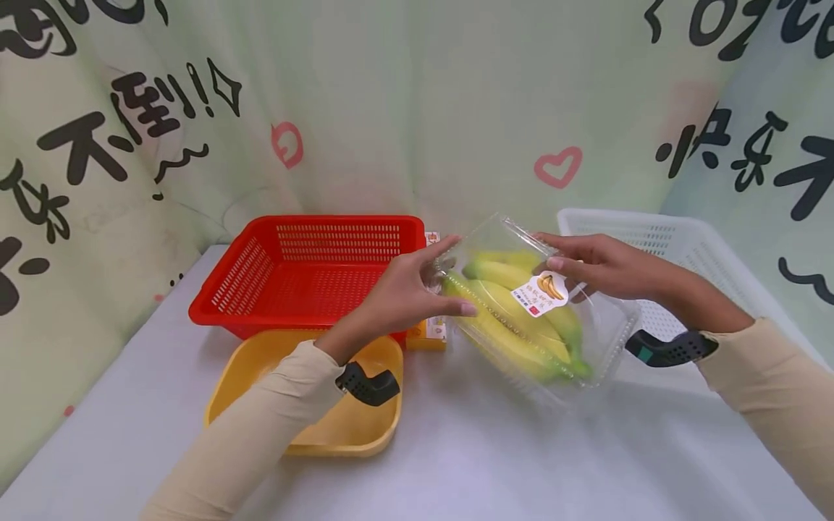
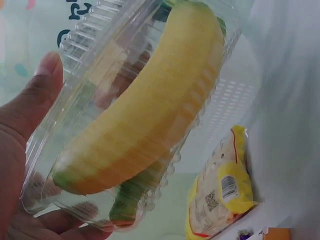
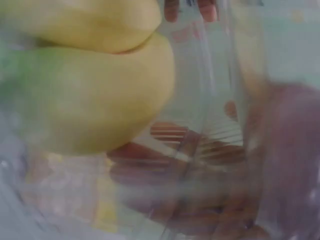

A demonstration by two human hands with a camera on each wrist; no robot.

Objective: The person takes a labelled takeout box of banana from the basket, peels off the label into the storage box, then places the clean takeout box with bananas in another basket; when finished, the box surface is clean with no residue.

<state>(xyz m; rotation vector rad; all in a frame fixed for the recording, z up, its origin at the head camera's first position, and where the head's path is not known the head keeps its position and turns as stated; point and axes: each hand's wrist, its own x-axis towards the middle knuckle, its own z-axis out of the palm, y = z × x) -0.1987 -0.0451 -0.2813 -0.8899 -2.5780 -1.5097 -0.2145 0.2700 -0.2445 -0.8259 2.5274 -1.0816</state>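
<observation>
A clear plastic clamshell box (image 1: pixel 615 347) with several yellow-green bananas (image 1: pixel 521 315) inside is held tilted above the table. A white label (image 1: pixel 542 293) with a banana picture sits on the box. My left hand (image 1: pixel 404 289) grips the left end, with the thumb on the near side. At the far right edge, my right hand (image 1: pixel 602 266) holds the box between thumb and fingers. Close up in the left wrist view, one banana (image 2: pixel 140 105) shows through the plastic. The right wrist view is blurred, with fingers seen through the plastic.
A red basket (image 1: pixel 313 322) stands at the back left, behind a yellow basin (image 1: pixel 352 445). A white basket (image 1: pixel 651 221) is at the right. Beside the red basket lies a small orange-and-white box (image 1: pixel 428 334). A yellow-edged packet (image 2: pixel 220 190) appears in the left wrist view.
</observation>
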